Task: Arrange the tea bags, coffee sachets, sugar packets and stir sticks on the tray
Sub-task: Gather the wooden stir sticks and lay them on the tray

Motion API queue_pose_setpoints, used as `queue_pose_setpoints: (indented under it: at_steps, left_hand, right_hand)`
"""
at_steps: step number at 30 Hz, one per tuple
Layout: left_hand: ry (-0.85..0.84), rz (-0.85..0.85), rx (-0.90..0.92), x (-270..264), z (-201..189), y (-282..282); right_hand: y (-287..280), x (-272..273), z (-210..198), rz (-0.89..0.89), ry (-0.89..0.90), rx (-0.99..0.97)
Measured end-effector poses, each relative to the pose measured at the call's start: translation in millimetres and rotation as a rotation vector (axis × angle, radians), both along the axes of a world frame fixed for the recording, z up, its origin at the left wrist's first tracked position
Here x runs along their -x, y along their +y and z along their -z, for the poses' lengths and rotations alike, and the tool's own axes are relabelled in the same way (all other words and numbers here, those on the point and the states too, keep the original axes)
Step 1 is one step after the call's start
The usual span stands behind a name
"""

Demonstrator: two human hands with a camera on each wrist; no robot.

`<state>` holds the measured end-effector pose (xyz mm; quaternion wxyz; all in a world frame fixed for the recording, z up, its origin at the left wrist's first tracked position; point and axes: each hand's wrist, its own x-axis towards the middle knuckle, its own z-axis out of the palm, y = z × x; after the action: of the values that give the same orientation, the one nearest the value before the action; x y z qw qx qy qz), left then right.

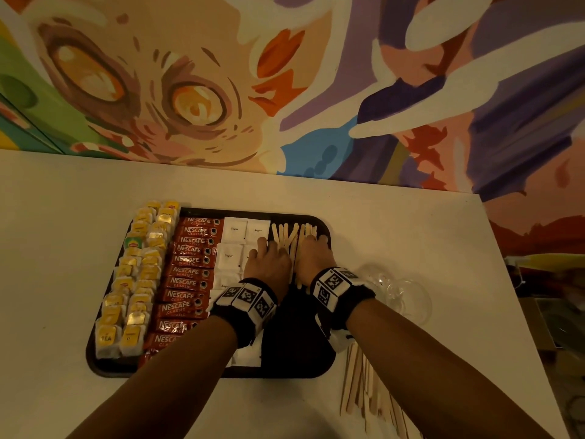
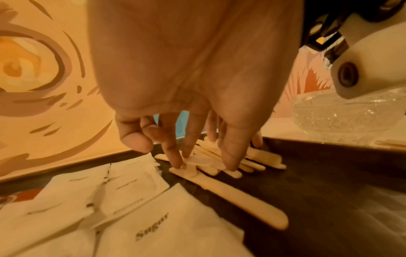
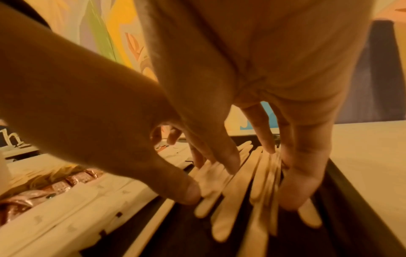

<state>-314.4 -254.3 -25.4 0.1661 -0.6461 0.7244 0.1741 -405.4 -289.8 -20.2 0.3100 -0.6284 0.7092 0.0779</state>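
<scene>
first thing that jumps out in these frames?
The huge painted mural with big orange eyes fills the wall behind the table. Below it, the dark tray holds neat columns: yellow tea bags on the left, then red coffee sachets, then white sugar packets. Both hands, left and right, press flat on the wooden stir sticks at the tray's far right, with more loose sticks lying on the table beside it.

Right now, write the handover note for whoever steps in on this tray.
Left hand: open, fingertips pressing the stir sticks on the tray.
Right hand: open, fingers spread on the same sticks.
Done: tea bags fill the left columns, coffee sachets next, then sugar packets.
Left: straighten the sticks on the tray; more loose sticks lie on the table, right of it.
</scene>
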Motion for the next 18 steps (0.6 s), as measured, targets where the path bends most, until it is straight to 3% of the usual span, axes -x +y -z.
queue_pose_setpoints:
  at_steps: [5, 18]
  left_hand:
    - [0.071, 0.062, 0.0, -1, 0, 0]
    - [0.0, 0.165, 0.014, -11, 0, -1]
  right_hand:
    - [5, 3, 4, -0.072, -0.013, 0.05]
    - [6, 5, 8, -0.127, 0.003, 0.033]
